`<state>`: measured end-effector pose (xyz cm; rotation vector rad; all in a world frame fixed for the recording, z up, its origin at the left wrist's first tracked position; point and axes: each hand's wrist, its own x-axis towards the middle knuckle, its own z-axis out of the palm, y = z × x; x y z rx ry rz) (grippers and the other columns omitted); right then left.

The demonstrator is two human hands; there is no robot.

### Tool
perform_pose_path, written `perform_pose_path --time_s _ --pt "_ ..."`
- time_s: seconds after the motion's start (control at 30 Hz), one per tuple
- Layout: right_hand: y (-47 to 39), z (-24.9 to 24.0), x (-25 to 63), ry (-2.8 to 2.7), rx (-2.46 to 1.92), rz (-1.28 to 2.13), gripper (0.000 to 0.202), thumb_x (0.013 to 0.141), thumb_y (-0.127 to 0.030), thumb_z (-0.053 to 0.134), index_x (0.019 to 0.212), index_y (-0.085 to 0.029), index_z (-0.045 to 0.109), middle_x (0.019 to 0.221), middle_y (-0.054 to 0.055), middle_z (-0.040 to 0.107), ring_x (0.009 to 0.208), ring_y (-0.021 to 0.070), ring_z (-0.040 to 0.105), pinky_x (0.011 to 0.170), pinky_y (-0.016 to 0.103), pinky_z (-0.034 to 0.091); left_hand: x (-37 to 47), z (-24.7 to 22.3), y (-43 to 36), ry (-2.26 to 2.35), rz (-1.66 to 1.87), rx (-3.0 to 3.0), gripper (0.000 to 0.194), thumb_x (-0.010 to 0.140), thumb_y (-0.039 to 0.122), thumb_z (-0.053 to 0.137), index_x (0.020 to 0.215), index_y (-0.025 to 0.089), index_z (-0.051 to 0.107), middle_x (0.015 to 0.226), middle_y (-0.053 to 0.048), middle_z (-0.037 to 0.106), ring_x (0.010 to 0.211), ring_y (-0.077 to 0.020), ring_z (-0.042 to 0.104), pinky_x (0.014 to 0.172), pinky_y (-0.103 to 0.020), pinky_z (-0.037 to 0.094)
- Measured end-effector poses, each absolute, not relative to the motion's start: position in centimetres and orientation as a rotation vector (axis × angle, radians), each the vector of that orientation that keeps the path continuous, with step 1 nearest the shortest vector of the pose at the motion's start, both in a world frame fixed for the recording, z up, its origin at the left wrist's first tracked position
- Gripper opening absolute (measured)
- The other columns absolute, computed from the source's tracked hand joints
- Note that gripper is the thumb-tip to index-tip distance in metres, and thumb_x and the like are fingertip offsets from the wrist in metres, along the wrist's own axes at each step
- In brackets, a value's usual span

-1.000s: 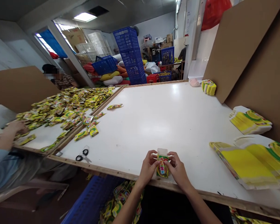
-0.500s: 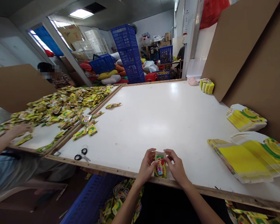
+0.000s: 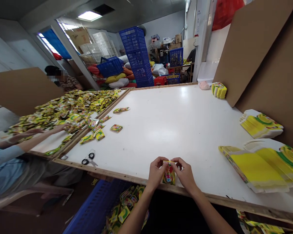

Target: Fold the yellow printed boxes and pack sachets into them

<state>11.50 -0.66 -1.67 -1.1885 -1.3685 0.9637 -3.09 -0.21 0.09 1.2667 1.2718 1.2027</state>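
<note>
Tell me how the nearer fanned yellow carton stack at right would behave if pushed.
The carton stack would probably spread, since its pieces overlap in a fan. Thin edges suggest each is light and bendable. Lying flat, it seems unlikely to roll.

We're counting one handheld box (image 3: 170, 178), one scissors pair (image 3: 90, 160), three carton stacks (image 3: 258, 170), one lit ceiling panel (image 3: 90, 16); box heap (image 3: 63, 109) too dense.

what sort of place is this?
Probably a packing workshop: heaped small yellow packs at left, a tall stack of blue crates behind, flat yellow cartons fanned out at right.
</note>
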Motion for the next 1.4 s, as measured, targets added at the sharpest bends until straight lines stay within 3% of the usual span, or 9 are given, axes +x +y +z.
perform_pose_path --time_s 0.37,0.7,0.83,0.93,1.03,1.23,1.4 --pt "-0.2 -1.4 11.3 -1.338 -1.218 1.030 0.028 0.086 -0.047 0.056 0.078 -0.021 0.063 0.069 0.000 0.064 0.053 0.0144 0.049 0.051 0.025 0.040 -3.0 -0.1 0.3 1.241 1.201 1.195 0.020 0.076 0.035 0.070 0.079 0.016 0.066 0.067 0.000 0.063 0.061 -0.0125 0.055 0.060 -0.024 0.044" --pt "-2.0 -1.9 12.0 -1.392 -1.170 1.045 0.028 0.088 -0.043 0.056 0.093 -0.021 0.071 0.086 0.005 0.072 0.069 0.0179 0.057 0.063 0.028 0.045 -3.3 0.4 -1.6 1.261 1.161 1.243 0.023 0.075 0.036 0.071 0.087 0.017 0.073 0.086 -0.008 0.073 0.083 -0.0219 0.065 0.075 -0.031 0.051" --pt "-2.7 -2.0 12.4 -1.320 -1.236 1.064 0.036 0.089 -0.046 0.054 0.111 -0.020 0.064 0.091 0.006 0.071 0.072 0.0184 0.058 0.064 0.028 0.047 -8.0 3.0 -3.9 1.426 1.272 1.232 0.026 0.083 0.042 0.061 0.091 0.019 0.070 0.083 -0.004 0.071 0.075 -0.0188 0.063 0.067 -0.027 0.049" --pt "-3.0 -2.3 12.6 -1.258 -1.329 1.148 0.037 0.088 -0.051 0.053 0.106 -0.021 0.065 0.092 0.007 0.071 0.079 0.0207 0.060 0.062 0.027 0.047 -14.1 5.6 -6.1 1.614 1.134 1.306 0.027 0.079 0.043 0.065 0.085 0.018 0.071 0.076 -0.004 0.069 0.071 -0.0196 0.063 0.063 -0.027 0.049" --pt "-2.8 -2.5 12.5 -1.300 -1.349 1.228 0.039 0.087 -0.055 0.052 0.098 -0.021 0.067 0.092 0.008 0.071 0.081 0.0225 0.061 0.062 0.028 0.047 -19.2 6.6 -6.2 1.904 0.949 1.484 0.031 0.078 0.046 0.064 0.093 0.020 0.071 0.090 -0.007 0.071 0.086 -0.0254 0.066 0.074 -0.034 0.053" --pt "-2.2 -3.0 12.1 -1.386 -1.338 1.310 0.043 0.085 -0.059 0.050 0.096 -0.021 0.067 0.090 0.008 0.071 0.085 0.0249 0.063 0.065 0.029 0.048 -22.6 2.8 5.2 2.178 1.036 1.517 0.033 0.085 0.035 0.062 0.113 0.019 0.060 0.122 -0.011 0.060 0.106 -0.0249 0.061 0.084 -0.039 0.054" --pt "-1.9 -4.9 11.6 -1.259 -1.326 1.258 0.044 0.081 -0.061 0.054 0.088 -0.020 0.069 0.080 0.007 0.071 0.078 0.0235 0.066 0.064 0.027 0.049 -23.9 1.6 17.4 2.367 1.030 1.545 0.035 0.091 0.032 0.057 0.122 0.016 0.055 0.123 -0.010 0.059 0.104 -0.0233 0.061 0.086 -0.045 0.053"
